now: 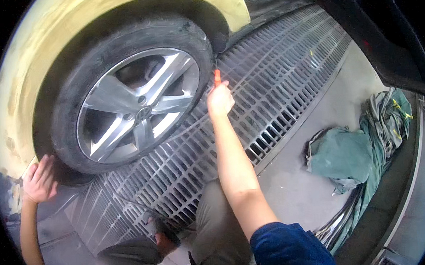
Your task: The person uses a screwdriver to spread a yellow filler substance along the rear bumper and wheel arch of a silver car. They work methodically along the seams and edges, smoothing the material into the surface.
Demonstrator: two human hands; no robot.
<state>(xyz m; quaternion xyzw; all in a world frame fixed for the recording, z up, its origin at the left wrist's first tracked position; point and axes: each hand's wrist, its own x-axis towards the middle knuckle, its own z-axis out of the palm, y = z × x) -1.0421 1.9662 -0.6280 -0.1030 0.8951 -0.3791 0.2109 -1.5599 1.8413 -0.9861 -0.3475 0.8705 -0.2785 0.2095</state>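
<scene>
My right hand (220, 100) is closed round the orange handle of a screwdriver (217, 75). Its thin shaft points up toward the wheel arch, beside the tyre (64, 123); the tip is hard to make out there. At the lower left, my left hand (40, 180) rests with bent fingers on the edge of the pale yellow fender (12, 127), near the bottom of the wheel arch. Between my hands stands the car wheel, with a silver spoked rim (116, 97) inside the black tyre.
A slotted metal floor grate (272, 74) runs beneath the wheel. Crumpled green sheeting (344, 155) lies on the grey floor (286, 196) at the right. A dark panel (388, 31) hangs at the upper right. My knees are bent close to the grate.
</scene>
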